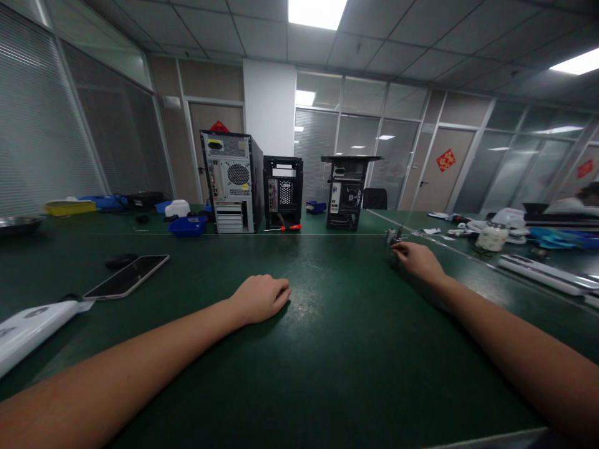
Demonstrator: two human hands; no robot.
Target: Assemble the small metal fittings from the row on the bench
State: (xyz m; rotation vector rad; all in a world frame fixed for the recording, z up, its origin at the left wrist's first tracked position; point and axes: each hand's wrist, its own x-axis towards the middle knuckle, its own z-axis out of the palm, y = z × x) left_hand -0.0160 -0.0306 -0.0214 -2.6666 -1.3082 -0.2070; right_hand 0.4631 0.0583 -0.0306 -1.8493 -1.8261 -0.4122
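Note:
My left hand (262, 298) rests on the green tabletop (299, 374), fingers curled in and closed. Nothing shows in it. Farther out on the right, my right hand (418, 259) pinches a small dark metal piece (397, 239), whose kind I cannot make out. A thin pointed part sticks up there. Right beside it stands a small silvery cylinder (390, 235). Beyond the hands, a tall computer case (231, 181), a smaller black computer case (284, 187) and another black computer case (346, 196) stand upright. A red-handled screwdriver (292, 227) lies before the middle one.
To the left lie a smartphone (128, 277), a white device (35, 327) and a blue bin (188, 226). A yellow tray (70, 207) is farther back. On the right are a jar (492, 237), a long white bar (545, 273) and a person (578, 204) in the distance.

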